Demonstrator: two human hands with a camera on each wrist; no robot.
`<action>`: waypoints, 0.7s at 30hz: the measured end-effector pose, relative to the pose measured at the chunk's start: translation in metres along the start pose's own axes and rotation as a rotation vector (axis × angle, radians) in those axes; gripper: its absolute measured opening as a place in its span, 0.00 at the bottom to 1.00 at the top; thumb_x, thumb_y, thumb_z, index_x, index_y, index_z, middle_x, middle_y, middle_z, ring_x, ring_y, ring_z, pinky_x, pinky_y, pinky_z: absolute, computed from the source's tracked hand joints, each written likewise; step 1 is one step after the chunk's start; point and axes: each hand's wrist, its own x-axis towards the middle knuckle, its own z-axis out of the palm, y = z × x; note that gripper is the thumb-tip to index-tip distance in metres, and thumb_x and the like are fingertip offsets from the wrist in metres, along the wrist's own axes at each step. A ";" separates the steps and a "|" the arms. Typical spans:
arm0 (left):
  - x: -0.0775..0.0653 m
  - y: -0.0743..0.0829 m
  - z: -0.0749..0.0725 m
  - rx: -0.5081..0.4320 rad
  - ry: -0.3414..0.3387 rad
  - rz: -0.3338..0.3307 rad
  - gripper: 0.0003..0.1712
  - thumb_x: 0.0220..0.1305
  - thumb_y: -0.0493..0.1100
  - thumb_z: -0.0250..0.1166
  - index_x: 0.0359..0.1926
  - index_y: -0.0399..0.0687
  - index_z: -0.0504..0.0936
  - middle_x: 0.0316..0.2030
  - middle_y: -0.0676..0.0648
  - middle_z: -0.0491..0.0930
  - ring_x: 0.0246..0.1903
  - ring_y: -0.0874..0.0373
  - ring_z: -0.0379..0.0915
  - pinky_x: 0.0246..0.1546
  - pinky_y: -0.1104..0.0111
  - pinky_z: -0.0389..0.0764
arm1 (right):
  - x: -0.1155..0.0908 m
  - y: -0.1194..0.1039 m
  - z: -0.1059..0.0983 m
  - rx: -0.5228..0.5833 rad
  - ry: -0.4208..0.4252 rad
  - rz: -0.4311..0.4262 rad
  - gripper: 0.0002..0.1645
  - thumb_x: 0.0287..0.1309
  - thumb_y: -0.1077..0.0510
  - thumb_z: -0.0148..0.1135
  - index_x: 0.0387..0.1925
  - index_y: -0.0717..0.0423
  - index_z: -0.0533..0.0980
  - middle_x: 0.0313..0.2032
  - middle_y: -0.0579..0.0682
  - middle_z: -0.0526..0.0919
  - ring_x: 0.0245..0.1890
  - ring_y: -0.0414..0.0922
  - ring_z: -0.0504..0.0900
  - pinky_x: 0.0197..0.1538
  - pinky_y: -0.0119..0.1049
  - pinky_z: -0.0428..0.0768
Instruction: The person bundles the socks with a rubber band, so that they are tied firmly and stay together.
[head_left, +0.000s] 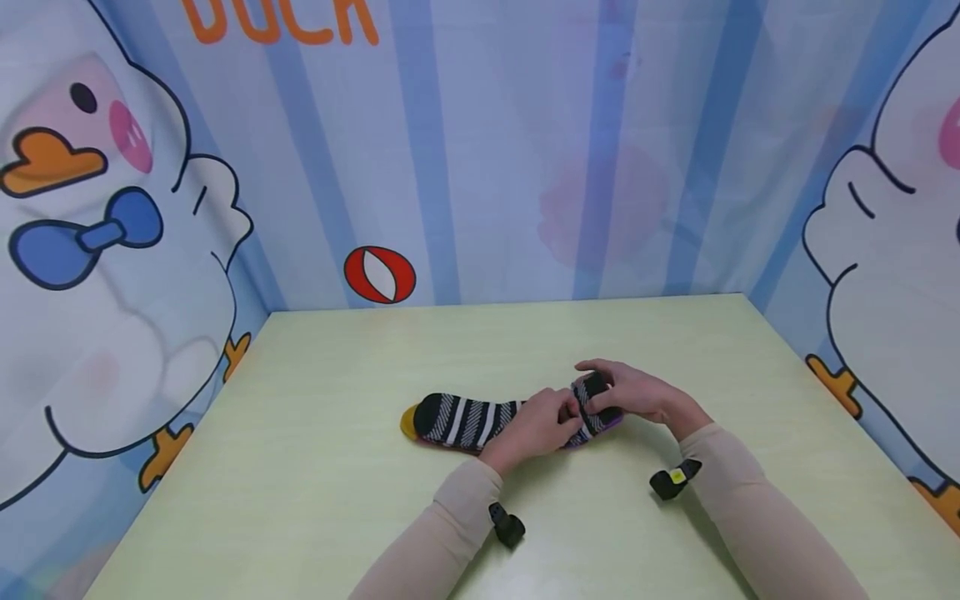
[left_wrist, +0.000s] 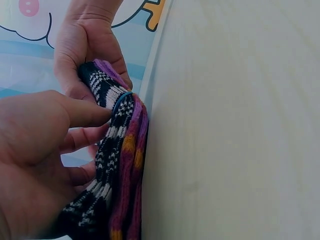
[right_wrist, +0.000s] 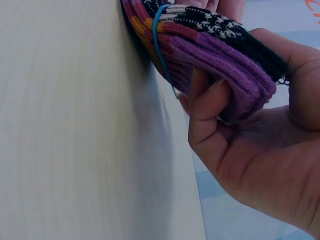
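A flat stack of knitted socks [head_left: 468, 421] lies across the table, with black-and-white patterned fabric on top. Purple, maroon and orange knit [right_wrist: 225, 65] shows beneath it. A thin blue rubber band [right_wrist: 159, 42] runs around the stack near the cuff end. My left hand [head_left: 536, 425] is over the stack, its thumb and fingertips pinching at the band [left_wrist: 119, 101] against the patterned side. At the cuff end my right hand [head_left: 633, 392] grips the socks, fingers curled under the purple cuffs and thumb on the dark side. A mustard toe [head_left: 407, 422] sticks out at the left.
The pale table [head_left: 300, 517] extends around the socks. Behind it hangs a blue striped backdrop [head_left: 495, 150] with printed ducks at both sides. Small black cameras sit on the left wrist [head_left: 507, 527] and right wrist [head_left: 675, 481].
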 end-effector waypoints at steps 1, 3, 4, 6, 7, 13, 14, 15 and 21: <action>0.000 0.000 0.000 0.001 -0.002 0.003 0.04 0.69 0.40 0.64 0.39 0.45 0.79 0.28 0.54 0.74 0.28 0.63 0.68 0.31 0.73 0.70 | 0.000 0.000 0.000 0.001 -0.006 -0.011 0.49 0.56 0.65 0.65 0.75 0.64 0.52 0.65 0.68 0.67 0.54 0.55 0.75 0.48 0.41 0.80; 0.001 0.000 -0.001 -0.005 -0.007 0.003 0.03 0.69 0.40 0.64 0.39 0.44 0.80 0.29 0.54 0.74 0.28 0.64 0.68 0.31 0.74 0.70 | 0.000 0.001 0.000 0.004 -0.017 -0.026 0.49 0.56 0.66 0.64 0.75 0.64 0.52 0.67 0.68 0.65 0.55 0.56 0.74 0.49 0.42 0.79; 0.001 0.000 -0.001 -0.007 -0.012 0.002 0.03 0.69 0.40 0.64 0.39 0.44 0.80 0.29 0.53 0.74 0.28 0.64 0.68 0.31 0.74 0.70 | 0.000 0.001 0.000 -0.002 -0.019 -0.026 0.48 0.57 0.66 0.64 0.75 0.64 0.52 0.66 0.68 0.66 0.55 0.56 0.75 0.49 0.42 0.79; 0.001 0.001 -0.001 -0.003 -0.015 -0.005 0.03 0.69 0.40 0.63 0.39 0.45 0.79 0.30 0.53 0.74 0.29 0.64 0.68 0.31 0.74 0.70 | 0.000 0.001 -0.001 -0.016 -0.013 -0.020 0.47 0.57 0.65 0.64 0.75 0.65 0.54 0.63 0.69 0.68 0.53 0.56 0.75 0.48 0.42 0.80; 0.001 0.001 -0.001 -0.003 -0.017 -0.010 0.04 0.69 0.40 0.63 0.39 0.45 0.79 0.30 0.53 0.75 0.29 0.64 0.69 0.31 0.74 0.71 | 0.000 0.001 -0.001 -0.026 -0.005 -0.015 0.46 0.58 0.65 0.64 0.74 0.65 0.55 0.61 0.69 0.68 0.51 0.55 0.75 0.47 0.42 0.80; 0.002 0.002 0.000 0.001 -0.008 -0.060 0.06 0.71 0.38 0.57 0.39 0.42 0.79 0.32 0.51 0.75 0.30 0.62 0.69 0.34 0.72 0.72 | 0.000 -0.003 -0.001 -0.062 0.042 -0.006 0.44 0.57 0.63 0.65 0.73 0.66 0.57 0.56 0.67 0.69 0.48 0.53 0.75 0.45 0.41 0.79; 0.002 0.001 0.000 -0.006 -0.007 -0.071 0.07 0.72 0.38 0.55 0.39 0.41 0.79 0.32 0.51 0.75 0.30 0.61 0.69 0.34 0.72 0.72 | 0.000 -0.004 0.000 -0.062 0.045 -0.008 0.44 0.57 0.63 0.65 0.73 0.65 0.57 0.57 0.68 0.68 0.48 0.54 0.75 0.45 0.41 0.79; 0.002 0.002 0.000 -0.018 -0.008 -0.085 0.08 0.73 0.38 0.53 0.39 0.40 0.79 0.32 0.50 0.75 0.30 0.61 0.69 0.34 0.71 0.72 | 0.000 -0.004 0.000 -0.062 0.047 -0.011 0.44 0.58 0.63 0.64 0.73 0.65 0.57 0.59 0.68 0.67 0.49 0.54 0.74 0.46 0.42 0.78; 0.003 0.001 -0.001 -0.118 -0.009 -0.170 0.22 0.80 0.48 0.43 0.41 0.39 0.78 0.33 0.46 0.76 0.31 0.56 0.71 0.34 0.65 0.72 | -0.002 -0.006 0.003 -0.063 0.050 -0.067 0.41 0.64 0.62 0.61 0.74 0.66 0.55 0.67 0.72 0.59 0.60 0.60 0.70 0.51 0.42 0.78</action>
